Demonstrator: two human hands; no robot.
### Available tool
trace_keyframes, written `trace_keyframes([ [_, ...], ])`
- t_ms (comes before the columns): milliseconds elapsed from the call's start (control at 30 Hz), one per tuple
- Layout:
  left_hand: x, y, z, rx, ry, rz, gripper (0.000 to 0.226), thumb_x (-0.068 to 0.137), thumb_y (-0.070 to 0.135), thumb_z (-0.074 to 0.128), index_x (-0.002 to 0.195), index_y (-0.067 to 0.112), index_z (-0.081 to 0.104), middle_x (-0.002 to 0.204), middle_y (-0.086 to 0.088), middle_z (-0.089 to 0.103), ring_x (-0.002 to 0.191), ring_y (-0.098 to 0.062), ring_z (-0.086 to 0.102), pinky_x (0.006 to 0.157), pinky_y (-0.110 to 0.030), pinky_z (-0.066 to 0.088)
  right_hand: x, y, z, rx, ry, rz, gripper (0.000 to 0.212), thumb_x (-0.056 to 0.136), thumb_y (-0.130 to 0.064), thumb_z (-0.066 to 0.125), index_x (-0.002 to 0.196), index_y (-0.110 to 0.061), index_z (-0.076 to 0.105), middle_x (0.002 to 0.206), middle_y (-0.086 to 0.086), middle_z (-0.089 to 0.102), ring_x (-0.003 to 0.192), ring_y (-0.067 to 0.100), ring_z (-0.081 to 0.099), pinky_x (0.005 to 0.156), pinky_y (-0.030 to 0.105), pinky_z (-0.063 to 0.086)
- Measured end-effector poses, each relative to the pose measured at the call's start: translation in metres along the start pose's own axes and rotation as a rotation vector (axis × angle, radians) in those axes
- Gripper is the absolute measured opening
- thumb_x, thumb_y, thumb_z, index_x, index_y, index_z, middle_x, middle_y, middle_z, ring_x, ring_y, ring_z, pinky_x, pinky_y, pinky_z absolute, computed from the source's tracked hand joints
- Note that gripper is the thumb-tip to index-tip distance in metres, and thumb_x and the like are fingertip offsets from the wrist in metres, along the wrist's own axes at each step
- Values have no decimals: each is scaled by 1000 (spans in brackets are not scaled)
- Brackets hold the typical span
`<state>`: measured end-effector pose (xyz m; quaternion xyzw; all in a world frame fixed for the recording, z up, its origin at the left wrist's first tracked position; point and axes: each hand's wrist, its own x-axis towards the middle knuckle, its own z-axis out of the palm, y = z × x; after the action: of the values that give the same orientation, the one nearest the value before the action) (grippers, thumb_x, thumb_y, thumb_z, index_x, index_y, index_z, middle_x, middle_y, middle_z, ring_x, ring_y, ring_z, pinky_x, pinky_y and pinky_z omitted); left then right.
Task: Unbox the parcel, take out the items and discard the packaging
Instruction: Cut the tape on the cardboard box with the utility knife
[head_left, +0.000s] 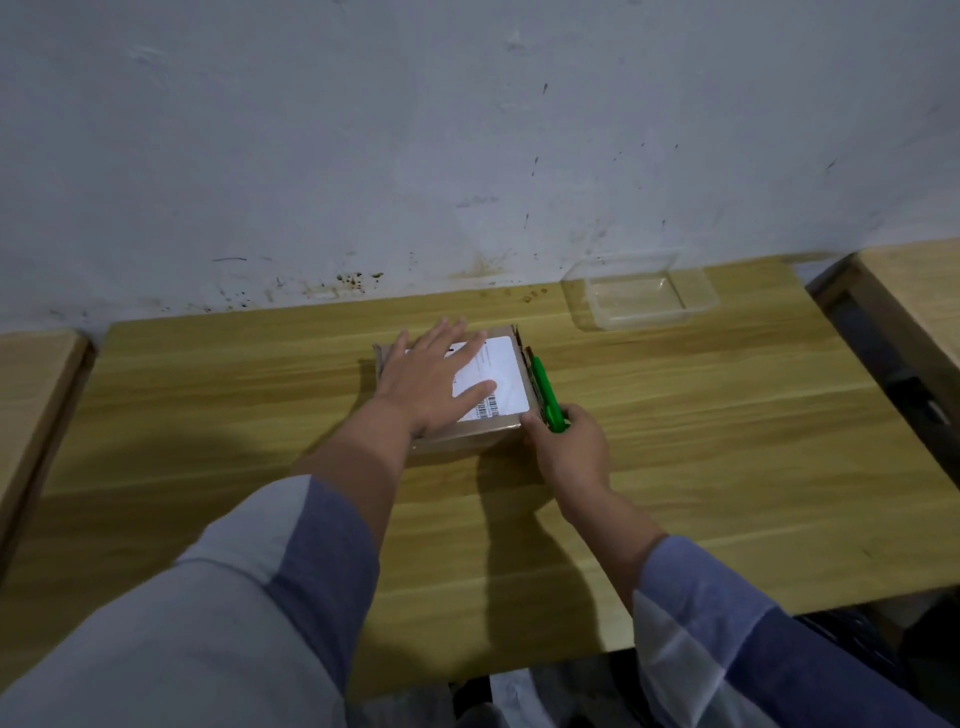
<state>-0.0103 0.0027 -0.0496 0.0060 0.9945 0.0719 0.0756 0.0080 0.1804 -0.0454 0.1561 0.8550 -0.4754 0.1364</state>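
1. The parcel (483, 395), a flat brown cardboard box, lies on the wooden table (727, 441) near its middle, closer to the far edge than to the person.
2. A white shipping label (501, 371) with a barcode at its near end covers most of the box's top.
3. The left hand (434, 382) lies flat on the box top with fingers spread, pressing down and gripping nothing; it covers the left part of the label.
4. The right hand (569, 447), at the box's 4 o'clock corner, is closed around the near end of a green utility knife (545, 389).
5. The knife lies along the box's right side, at 3 o'clock, its far end pointing toward the wall; whether a blade is out cannot be told.
6. The cardboard edge at the box's 1 o'clock corner looks ragged.
7. A clear plastic container (644, 296) sits at 1 o'clock from the parcel, well apart, against the stained wall (467, 130).
8. Both forearms show blue and pale sleeves pushed up.
9. Other wooden surfaces flank the table at 9 and 3 o'clock.
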Motion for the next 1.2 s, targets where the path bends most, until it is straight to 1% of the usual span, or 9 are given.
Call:
trace_keyframes([
  [200,7,-4,3,-12,73,-50,77,87,72,27,152,34,10,162,3,6,149,-18,4,119,-47,4,38,-22,2,23,80,23,44,83,-34,66,121,-13,59,113,11,68,103,29,62,86,40,52],
  [400,-12,-2,10,-22,85,-192,86,84,75,25,153,27,5,163,-6,0,149,-24,0,120,-45,6,69,-48,6,51,58,17,48,84,-31,68,126,-10,56,122,12,64,109,31,60,88,36,48],
  [467,-19,7,12,-19,77,-271,88,83,77,21,153,26,2,162,-8,-2,149,-25,-2,121,-46,6,71,-54,8,47,24,2,43,84,-30,67,120,-10,60,116,12,66,103,31,61,84,36,48],
  [567,-27,22,14,-50,71,-365,91,82,79,19,153,26,-1,162,-9,-6,149,-27,-2,120,-46,6,62,-50,5,43,-22,-36,32,87,-33,61,110,-10,64,97,12,66,86,29,60,70,33,45],
  [733,-37,43,16,-121,45,-476,90,84,77,18,153,24,-6,161,-11,-13,149,-27,-10,120,-48,1,34,-20,-17,261,-94,45,25,95,-22,45,112,-11,59,76,3,56,60,20,49,57,33,41],
  [800,-39,51,17,-89,22,-497,89,86,75,15,153,21,-9,160,-12,-16,148,-27,-15,119,-50,-6,22,-11,-32,380,-181,91,25,98,-17,43,120,-20,55,76,3,58,56,17,48,52,28,43],
  [900,-42,54,17,1,17,-366,80,91,68,9,152,21,-9,161,-6,-17,148,-22,-18,114,-54,-14,10,-3,-46,440,-312,122,41,99,-13,43,137,-28,44,80,5,64,57,16,53,55,28,47],
  [1033,-46,45,17,16,8,-106,66,96,59,11,152,30,-6,161,4,-15,148,-15,-17,118,-52,-11,9,-1,-47,457,-343,162,44,99,-12,43,139,-30,45,70,3,59,53,14,43,49,27,40],
  [1200,-47,44,23,39,55,-101,64,96,58,11,153,31,-2,162,5,-10,149,-15,-13,117,-50,-9,9,2,-43,493,-336,173,44,99,-13,42,138,-33,45,68,1,50,51,13,38,49,27,36],
])
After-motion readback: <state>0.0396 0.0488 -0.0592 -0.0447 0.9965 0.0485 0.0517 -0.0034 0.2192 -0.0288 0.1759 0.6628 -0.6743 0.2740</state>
